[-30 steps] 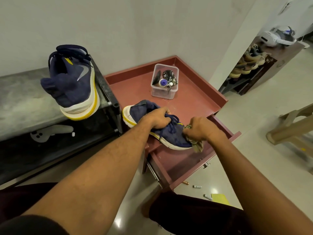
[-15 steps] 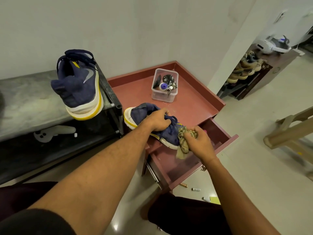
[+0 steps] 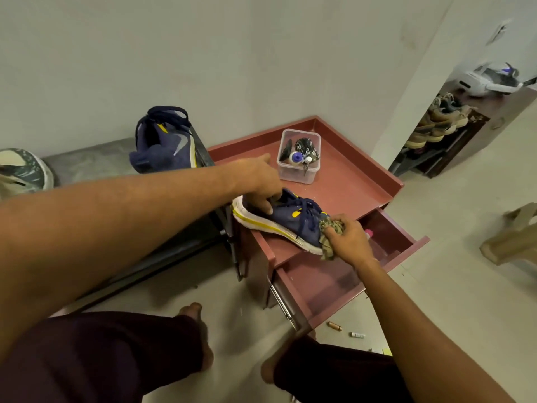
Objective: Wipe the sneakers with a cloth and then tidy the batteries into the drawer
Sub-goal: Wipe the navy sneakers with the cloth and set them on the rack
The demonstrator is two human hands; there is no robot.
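Observation:
A navy sneaker with a white and yellow sole (image 3: 293, 221) lies on the front edge of the red cabinet top (image 3: 354, 193). My left hand (image 3: 261, 181) grips its heel opening, fingers curled into the collar. My right hand (image 3: 347, 238) holds a crumpled olive cloth (image 3: 328, 234) against the sneaker's toe. The second navy sneaker (image 3: 168, 144) stands on the grey bench (image 3: 87, 167) to the left. The red drawer (image 3: 328, 277) below is pulled open. Two batteries (image 3: 334, 325) (image 3: 357, 335) lie on the floor under the drawer's front.
A clear plastic box (image 3: 299, 157) with keys and small items sits at the back of the cabinet top. Another shoe (image 3: 23, 173) is at the far left. A shoe rack (image 3: 441, 126) stands at the right, a beige stool (image 3: 514, 239) beside it. My knees are below.
The view shifted right and down. My left hand moved from the sneaker's laces back to its heel opening. My right hand with the cloth stayed at the toe.

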